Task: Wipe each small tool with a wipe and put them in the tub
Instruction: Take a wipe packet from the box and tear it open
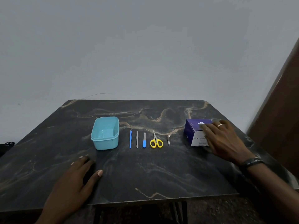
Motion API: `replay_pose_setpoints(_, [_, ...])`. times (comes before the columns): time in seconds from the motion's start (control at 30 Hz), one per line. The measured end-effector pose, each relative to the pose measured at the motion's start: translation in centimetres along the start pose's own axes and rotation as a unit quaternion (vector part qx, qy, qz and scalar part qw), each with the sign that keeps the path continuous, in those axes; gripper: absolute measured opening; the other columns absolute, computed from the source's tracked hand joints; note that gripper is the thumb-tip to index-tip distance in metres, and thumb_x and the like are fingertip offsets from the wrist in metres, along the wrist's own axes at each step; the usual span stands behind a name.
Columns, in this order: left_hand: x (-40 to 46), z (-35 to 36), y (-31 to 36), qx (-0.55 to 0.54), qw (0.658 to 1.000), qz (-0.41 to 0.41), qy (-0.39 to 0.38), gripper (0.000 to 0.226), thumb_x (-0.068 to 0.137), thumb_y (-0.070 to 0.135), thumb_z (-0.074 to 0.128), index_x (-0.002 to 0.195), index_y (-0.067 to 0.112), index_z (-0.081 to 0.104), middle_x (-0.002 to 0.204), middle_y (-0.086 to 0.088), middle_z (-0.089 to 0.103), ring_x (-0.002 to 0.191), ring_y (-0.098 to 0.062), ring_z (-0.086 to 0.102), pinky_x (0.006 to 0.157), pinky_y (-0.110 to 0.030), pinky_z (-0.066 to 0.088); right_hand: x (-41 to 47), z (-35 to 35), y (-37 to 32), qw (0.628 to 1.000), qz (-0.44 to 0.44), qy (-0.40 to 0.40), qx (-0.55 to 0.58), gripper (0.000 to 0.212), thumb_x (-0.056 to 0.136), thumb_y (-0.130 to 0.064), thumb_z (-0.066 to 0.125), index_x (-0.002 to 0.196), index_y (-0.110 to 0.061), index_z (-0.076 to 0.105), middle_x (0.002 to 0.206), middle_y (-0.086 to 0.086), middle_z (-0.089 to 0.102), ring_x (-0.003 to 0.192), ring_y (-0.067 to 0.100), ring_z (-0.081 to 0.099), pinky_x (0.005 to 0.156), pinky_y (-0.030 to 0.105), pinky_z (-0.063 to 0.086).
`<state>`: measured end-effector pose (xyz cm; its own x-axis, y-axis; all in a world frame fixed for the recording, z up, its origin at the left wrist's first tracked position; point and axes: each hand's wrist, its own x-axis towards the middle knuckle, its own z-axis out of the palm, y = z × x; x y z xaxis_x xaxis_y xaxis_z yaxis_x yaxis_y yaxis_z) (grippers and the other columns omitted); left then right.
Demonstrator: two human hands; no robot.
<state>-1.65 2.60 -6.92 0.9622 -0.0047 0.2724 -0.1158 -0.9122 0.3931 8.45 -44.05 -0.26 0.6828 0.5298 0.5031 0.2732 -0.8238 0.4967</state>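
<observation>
An empty light-blue tub (pixel 105 133) stands on the dark marble table (pixel 145 172). To its right several small tools lie in a row: a blue stick tool (pixel 130 139), grey tweezers (pixel 137 139), a blue-handled nail file (pixel 144 140), yellow-handled scissors (pixel 156 141) and a nail clipper (pixel 168 140). Further right sits a purple and white box of wipes (pixel 193 132). My right hand (pixel 224 139) rests on the box, its fingertips at the white opening on top. My left hand (pixel 76 178) lies flat on the table, in front of the tub, holding nothing.
A grey wall rises behind the table's far edge. A brown wooden panel (pixel 281 110) stands at the right. A dark object (pixel 6 147) shows past the table's left edge. Bare tabletop lies between my hands.
</observation>
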Motion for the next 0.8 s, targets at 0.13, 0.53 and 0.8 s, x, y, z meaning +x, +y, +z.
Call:
replay_pose_setpoints(0.13, [0.1,0.1,0.0,-0.004,1.000,0.001,0.009,0.079,0.079,0.072,0.032,0.121,0.014,0.065,0.137,-0.006,0.056,0.131,-0.021,0.048,0.108,-0.039,0.039,0.5,-0.1,1.1,0.998,-0.006,0.065,-0.009,0.048,0.083,-0.023,0.051,0.123,0.004,0.057,0.114,0.020,0.065,0.091,0.038,0.062,0.086,0.049,0.037])
replay_pose_setpoints(0.53, [0.1,0.1,-0.3,-0.004,1.000,-0.002,0.004,0.066,0.087,0.066,0.043,0.122,0.015,0.065,0.138,-0.005,0.056,0.130,-0.020,0.049,0.109,-0.043,0.040,3.2,0.2,2.0,0.980,0.165,0.099,0.045,0.010,0.083,-0.012,0.055,0.076,-0.008,0.060,0.076,0.012,0.061,0.058,0.038,0.056,0.060,0.040,0.039])
replay_pose_setpoints(0.8, [0.1,0.2,-0.2,-0.011,1.000,-0.014,0.000,0.055,0.083,0.050,0.055,0.123,0.014,0.064,0.140,-0.005,0.054,0.132,-0.020,0.048,0.109,-0.040,0.038,4.2,-0.7,0.9,0.958,0.205,-0.165,0.115,0.022,0.091,-0.036,0.053,0.103,-0.040,0.072,0.117,0.005,0.060,0.107,0.032,0.052,0.081,0.038,0.042])
